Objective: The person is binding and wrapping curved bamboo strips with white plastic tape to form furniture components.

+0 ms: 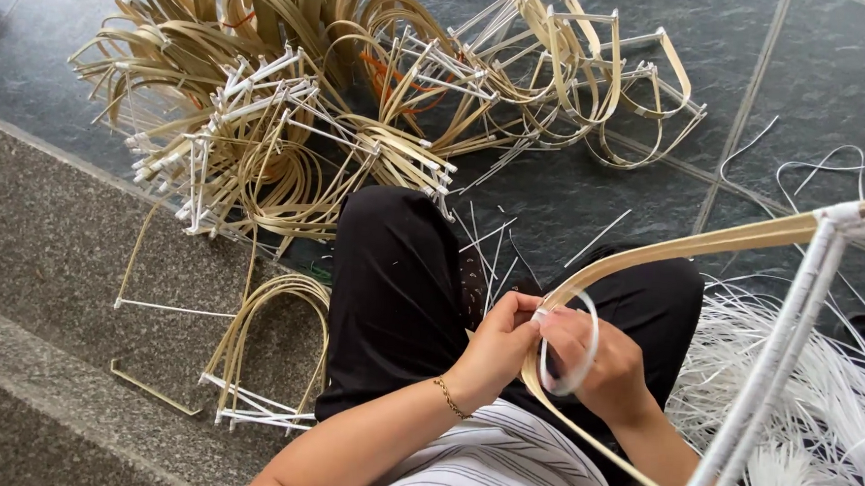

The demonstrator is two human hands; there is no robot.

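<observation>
A thin white strip (566, 368) is pinched between the fingers of the left hand (494, 350) and the right hand (599, 365), both closed on it just above the lap. The strip is curled into a small loop that hangs in front of the right hand, seemingly kept slack so that it can be passed round the bent point of a bamboo frame (689, 249). The frame's apex is nipped in the same grip, close to the body, which appears to steady it while the fine work is done at the fingertips.

From that point two flat tan slats spread away to the right, one rising toward the upper right and the other dropping toward the lower edge of the view. Their far ends are joined by a crossbar wrapped in white (776, 365), held clear of the floor, so the frame is carried wholly by the hands and lap.

Black trousers (401, 281) cover the knees beneath the work. A heap of loose white strips (819, 391) lies on the floor just beside the right knee, within easy reach. Further off, a large pile of similar frames (341, 100) is spread over the dark floor tiles (826, 66), and a few more frames (259, 362) rest on the grey stone step (47, 252) to the left.
</observation>
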